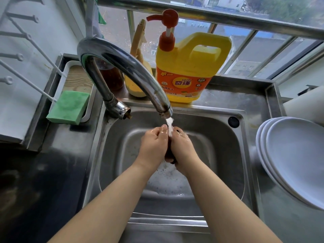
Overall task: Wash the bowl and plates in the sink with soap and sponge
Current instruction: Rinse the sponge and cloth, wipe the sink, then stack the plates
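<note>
shiny metal, glossy plastic, rough sponge
brushed steel sink (226, 137) and polished faucet (112, 57); glossy yellow plastic soap bottle (192, 67); coarse green sponge (69, 107); smooth white plates (296, 155).

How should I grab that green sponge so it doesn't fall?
Pinch the green sponge across its two long sides, coming from above and from the sink side. It lies tilted, one end resting in the white tray and the near end sticking out over the tray's edge, so that free end is probably easiest to reach.
</note>
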